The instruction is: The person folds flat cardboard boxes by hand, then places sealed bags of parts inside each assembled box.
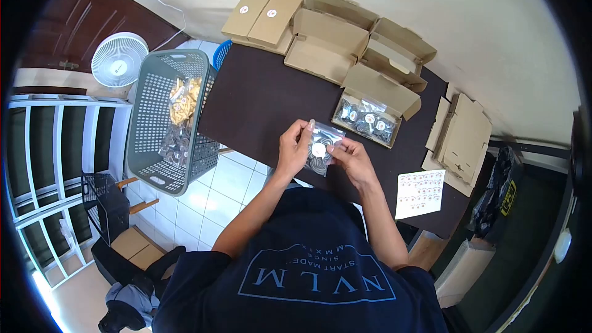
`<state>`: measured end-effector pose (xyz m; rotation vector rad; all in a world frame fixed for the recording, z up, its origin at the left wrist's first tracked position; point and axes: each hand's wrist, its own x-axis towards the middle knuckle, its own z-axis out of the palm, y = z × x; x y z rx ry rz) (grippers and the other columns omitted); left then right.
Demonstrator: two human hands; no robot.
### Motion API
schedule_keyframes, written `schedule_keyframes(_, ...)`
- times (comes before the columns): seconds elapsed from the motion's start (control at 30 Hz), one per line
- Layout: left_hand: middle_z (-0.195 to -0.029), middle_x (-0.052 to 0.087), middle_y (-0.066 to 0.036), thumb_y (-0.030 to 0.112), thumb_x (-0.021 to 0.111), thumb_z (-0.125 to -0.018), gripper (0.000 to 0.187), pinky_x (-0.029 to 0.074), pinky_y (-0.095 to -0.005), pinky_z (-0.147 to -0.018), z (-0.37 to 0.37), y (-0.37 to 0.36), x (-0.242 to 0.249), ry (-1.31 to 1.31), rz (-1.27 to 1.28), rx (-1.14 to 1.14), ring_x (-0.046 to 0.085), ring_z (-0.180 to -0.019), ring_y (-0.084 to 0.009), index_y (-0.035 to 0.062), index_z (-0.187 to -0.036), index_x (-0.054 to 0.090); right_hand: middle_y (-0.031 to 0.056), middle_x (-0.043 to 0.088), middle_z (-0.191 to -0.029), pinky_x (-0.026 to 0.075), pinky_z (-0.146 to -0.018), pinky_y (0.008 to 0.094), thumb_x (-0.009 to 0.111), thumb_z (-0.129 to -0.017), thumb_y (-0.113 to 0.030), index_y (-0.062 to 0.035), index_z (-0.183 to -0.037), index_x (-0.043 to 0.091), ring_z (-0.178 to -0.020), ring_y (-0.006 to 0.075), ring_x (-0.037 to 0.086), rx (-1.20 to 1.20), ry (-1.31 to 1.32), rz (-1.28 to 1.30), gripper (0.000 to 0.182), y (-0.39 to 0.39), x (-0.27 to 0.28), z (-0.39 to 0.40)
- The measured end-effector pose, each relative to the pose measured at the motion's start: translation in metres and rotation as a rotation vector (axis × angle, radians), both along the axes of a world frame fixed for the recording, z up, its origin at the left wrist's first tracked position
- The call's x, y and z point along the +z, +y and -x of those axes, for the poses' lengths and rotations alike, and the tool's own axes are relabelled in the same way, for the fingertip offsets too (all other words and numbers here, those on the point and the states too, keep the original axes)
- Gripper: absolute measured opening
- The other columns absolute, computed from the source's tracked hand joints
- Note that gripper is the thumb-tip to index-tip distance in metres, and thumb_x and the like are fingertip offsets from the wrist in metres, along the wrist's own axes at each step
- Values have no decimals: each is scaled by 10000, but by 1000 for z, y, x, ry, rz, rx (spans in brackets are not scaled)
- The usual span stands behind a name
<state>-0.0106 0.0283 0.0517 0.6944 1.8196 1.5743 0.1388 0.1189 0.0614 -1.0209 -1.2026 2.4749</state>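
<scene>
Between my two hands is a clear plastic bag (319, 163) of dark ring-shaped pieces, with a round white sticker on its front. My left hand (294, 148) grips the bag's left edge, thumb on top near the upper corner. On the other side, my right hand (352, 159) pinches the bag's right edge, its thumb close to the sticker. Just beyond the bag stands an open cardboard box (385, 140) holding several similar stickered bags. What the pieces in the bag are I cannot make out.
More open cardboard boxes (320, 55) and closed stickered boxes (268, 20) line the back of the dark table (246, 89). Flattened cardboard (464, 132) and a sticker sheet (420, 194) lie at the right. A grey basket (145, 117) with bagged goods stands left, near a fan (119, 60).
</scene>
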Motion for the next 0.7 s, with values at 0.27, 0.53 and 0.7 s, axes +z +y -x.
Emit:
schedule_keyframes(0.27, -673, 581, -4, 167, 589, -989, 211, 402, -239, -537, 38, 7, 10, 14, -76, -1, 488, -616, -28, -11, -876, 607, 40, 720, -922, 496, -720, 247, 715, -874, -101, 2, -1062, 705, -786, 80, 633, -29, -113, -155, 214, -3, 20, 54)
schedule_keyframes(0.53, -942, 641, -48, 145, 666, -937, 234, 479, -240, -722, 103, -2, 6, -333, -24, -332, 586, -826, -83, -13, -1087, 581, 42, 721, -880, 479, -738, 247, 702, -839, -56, 10, -991, 727, -785, 94, 633, -291, -49, -24, 168, -13, 2, 105)
schedule_keyframes(0.7, -1128, 619, -72, 45, 669, -902, 322, 468, -289, -914, 142, -11, -3, -577, 61, -568, 585, -1044, -133, 13, -1187, 523, 39, 719, -875, 459, -693, 240, 682, -838, -45, 12, -989, 729, -768, 90, 625, -257, -157, -29, 168, -11, -2, 123)
